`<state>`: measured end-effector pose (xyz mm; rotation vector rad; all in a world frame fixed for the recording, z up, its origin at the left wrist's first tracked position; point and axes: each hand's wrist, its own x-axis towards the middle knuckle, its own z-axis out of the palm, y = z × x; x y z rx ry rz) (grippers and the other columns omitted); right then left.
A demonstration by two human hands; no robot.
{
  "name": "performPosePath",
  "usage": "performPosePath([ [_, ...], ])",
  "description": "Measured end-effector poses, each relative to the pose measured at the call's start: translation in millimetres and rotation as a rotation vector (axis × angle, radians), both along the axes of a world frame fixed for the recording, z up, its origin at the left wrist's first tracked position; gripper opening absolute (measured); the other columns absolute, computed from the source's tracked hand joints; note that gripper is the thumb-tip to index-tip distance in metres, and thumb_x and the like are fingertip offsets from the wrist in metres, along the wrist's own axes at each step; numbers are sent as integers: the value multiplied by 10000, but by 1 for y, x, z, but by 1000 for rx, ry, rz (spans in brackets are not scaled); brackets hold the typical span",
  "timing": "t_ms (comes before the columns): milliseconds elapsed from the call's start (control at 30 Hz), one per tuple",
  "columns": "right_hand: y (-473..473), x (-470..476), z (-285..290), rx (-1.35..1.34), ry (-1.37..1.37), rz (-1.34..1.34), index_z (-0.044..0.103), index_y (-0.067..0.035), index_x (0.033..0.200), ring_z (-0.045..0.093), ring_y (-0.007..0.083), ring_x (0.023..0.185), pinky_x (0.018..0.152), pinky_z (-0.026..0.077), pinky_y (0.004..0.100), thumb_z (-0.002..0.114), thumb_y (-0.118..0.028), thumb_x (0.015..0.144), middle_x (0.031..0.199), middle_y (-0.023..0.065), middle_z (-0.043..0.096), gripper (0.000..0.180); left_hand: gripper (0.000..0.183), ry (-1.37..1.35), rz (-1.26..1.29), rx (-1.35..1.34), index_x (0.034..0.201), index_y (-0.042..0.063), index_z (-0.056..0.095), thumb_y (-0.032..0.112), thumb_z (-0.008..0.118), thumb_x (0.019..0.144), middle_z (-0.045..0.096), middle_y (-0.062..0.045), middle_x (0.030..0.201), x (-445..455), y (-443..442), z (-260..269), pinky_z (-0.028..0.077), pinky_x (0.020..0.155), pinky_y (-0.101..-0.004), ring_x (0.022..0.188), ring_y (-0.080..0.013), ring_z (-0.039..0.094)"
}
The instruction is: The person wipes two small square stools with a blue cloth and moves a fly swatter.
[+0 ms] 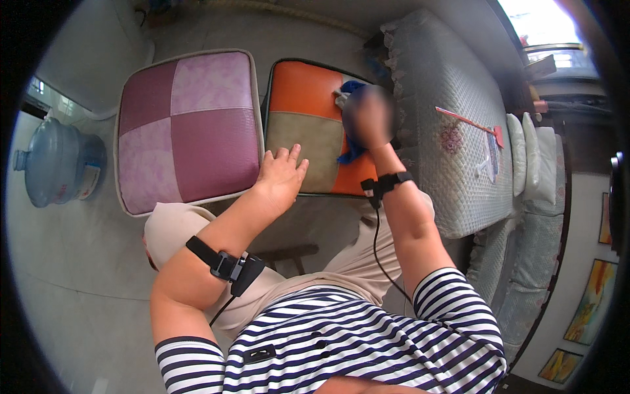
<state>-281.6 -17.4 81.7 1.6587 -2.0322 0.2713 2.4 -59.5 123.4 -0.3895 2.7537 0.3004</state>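
Observation:
Two square padded stools stand side by side before me. The left one is a purple and pink patchwork stool (211, 147); the right one is an orange and olive patchwork stool (305, 88). My left hand (283, 172) rests palm down where the two seats meet, fingers a little apart, holding nothing. On the right part of the orange stool, my right hand (372, 118) is on a blue cloth (350, 156) with a greyish part at its left. A blur covers this hand, so its fingers are hidden.
A large clear plastic water bottle (59, 162) is on the floor at the left. To the right stands a quilt-covered seat or table (457, 187) bearing a red-handled fly swatter (467, 119). Cushions (539, 167) lie beyond it. A small wooden stool (290, 253) is beneath me.

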Motion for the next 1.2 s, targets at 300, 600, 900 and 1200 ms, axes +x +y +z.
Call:
performPosePath([
  [300, -32, -96, -17, 101, 92, -166, 638, -37, 1105, 639, 324, 848, 731, 520, 433, 618, -318, 877, 1001, 181, 658, 362, 843, 40, -7, 36, 1453, 128, 399, 360, 793, 745, 307, -164, 1532, -6, -1, 3, 380, 1044, -475, 1268, -304, 430],
  [600, -32, -55, 0, 253, -340, -495, 579, -117, 1279, 407, 340, 1302, 1082, 326, 443, 501, -314, 890, 1343, 131, 532, 443, 822, 38, -21, 81, 1453, 154, 403, 371, 784, 757, 290, -153, 1540, -7, -7, 6, 386, 1042, -485, 1292, -310, 416],
  [900, 66, 47, -7, -7, -350, -119, 616, -58, 1199, 478, 405, 1161, 1025, 371, 463, 588, -147, 822, 1223, 185, 574, 388, 826, 35, 2, 57, 1462, 163, 382, 357, 781, 766, 288, -151, 1543, 5, -9, -1, 393, 1032, -476, 1288, -305, 421],
  [1200, 8, 4, 7, 225, -357, -195, 607, -122, 1276, 417, 378, 1266, 1077, 352, 440, 576, -197, 855, 1340, 144, 539, 428, 804, 39, 22, 41, 1426, 110, 437, 357, 789, 747, 329, -170, 1518, -4, -2, 2, 389, 1032, -458, 1274, -313, 430],
])
